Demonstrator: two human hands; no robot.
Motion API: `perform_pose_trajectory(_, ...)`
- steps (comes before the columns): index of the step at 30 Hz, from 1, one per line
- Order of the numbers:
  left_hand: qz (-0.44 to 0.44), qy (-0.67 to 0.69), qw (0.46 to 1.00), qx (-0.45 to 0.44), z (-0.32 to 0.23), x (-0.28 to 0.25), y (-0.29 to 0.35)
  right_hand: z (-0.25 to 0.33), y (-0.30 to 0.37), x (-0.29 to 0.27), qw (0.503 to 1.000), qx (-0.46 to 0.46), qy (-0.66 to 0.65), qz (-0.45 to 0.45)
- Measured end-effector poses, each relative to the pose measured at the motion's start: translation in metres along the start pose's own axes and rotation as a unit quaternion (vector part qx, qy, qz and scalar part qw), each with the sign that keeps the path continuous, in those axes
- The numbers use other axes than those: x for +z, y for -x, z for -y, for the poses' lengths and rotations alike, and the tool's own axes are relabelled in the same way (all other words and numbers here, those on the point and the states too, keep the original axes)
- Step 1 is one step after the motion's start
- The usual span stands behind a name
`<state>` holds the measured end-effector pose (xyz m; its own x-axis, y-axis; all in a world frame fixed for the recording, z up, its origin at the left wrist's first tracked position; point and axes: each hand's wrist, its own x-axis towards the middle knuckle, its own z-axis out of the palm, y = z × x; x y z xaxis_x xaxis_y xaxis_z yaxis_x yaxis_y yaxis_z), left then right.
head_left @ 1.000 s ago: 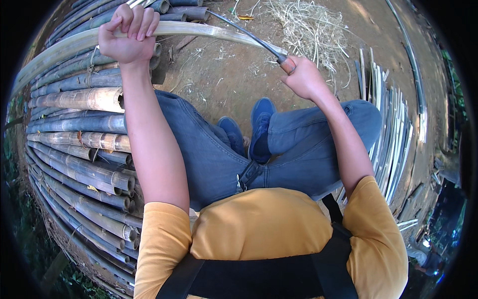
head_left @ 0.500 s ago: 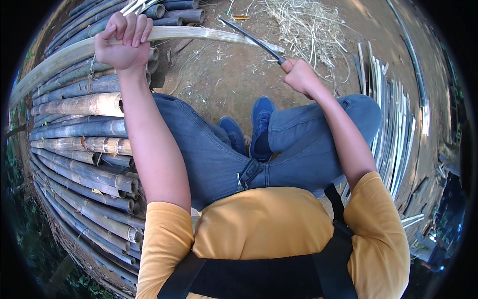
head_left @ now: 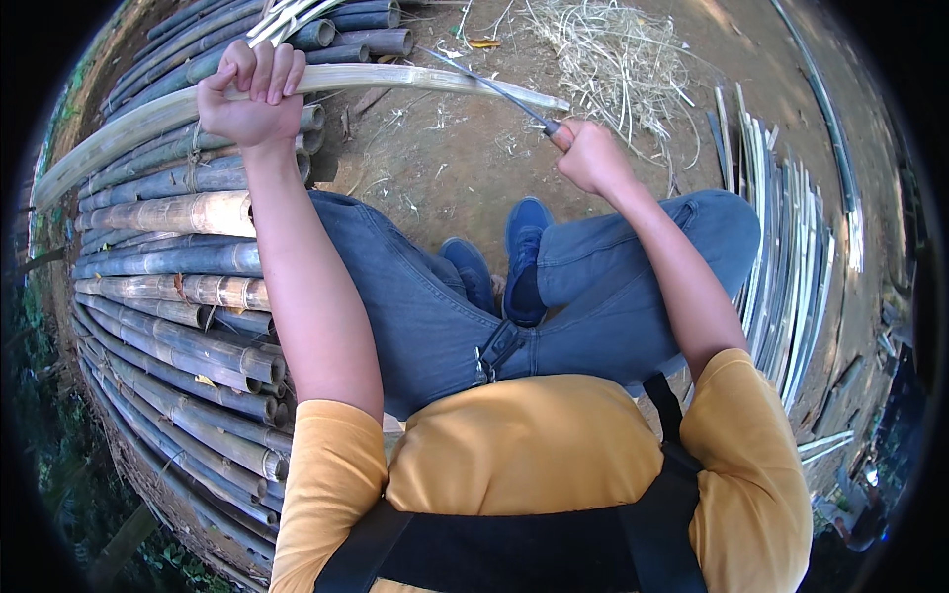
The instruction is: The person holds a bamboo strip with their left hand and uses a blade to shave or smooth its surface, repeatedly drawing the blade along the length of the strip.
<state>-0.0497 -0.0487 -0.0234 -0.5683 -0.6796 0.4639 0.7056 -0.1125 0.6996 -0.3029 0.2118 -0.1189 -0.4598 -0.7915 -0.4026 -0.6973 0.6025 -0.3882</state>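
Note:
My left hand (head_left: 252,94) is closed around a long pale bamboo strip (head_left: 381,76), which runs from the far left edge to a tip in front of my right hand. Gripped in my right hand (head_left: 597,156) is a knife (head_left: 504,92) by its brown wooden handle. Its long dark blade slants up and to the left, crossing the strip near the tip. Whether the blade's edge touches the strip, I cannot tell.
Stacked bamboo poles (head_left: 168,259) fill my left side. Beyond the blade lies a heap of thin shavings (head_left: 618,64). Split bamboo strips (head_left: 786,257) lie in a bundle to my right, past my bent knee (head_left: 727,232). A longer pole (head_left: 830,124) is farther right.
The knife blade has tilted, showing a thinner profile, and still crosses the strip near its tip. Both hands have shifted only slightly, the left one down and right in the picture.

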Motion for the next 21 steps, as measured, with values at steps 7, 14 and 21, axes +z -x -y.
perform_pose_trajectory(7, -0.011, -0.005, 1.000, 0.003, -0.005, 0.001, 0.002, -0.004, -0.011, -0.006, 0.999, -0.026, 0.023, -0.007)
perform_pose_trajectory(14, 0.017, 0.004, 1.000, -0.005, -0.007, 0.002, -0.001, -0.040, -0.051, 0.019, 0.998, 0.063, 0.005, -0.028)
perform_pose_trajectory(21, 0.008, 0.005, 1.000, -0.007, 0.001, 0.006, -0.001, -0.065, -0.076, 0.045, 0.994, 0.095, 0.047, -0.021)
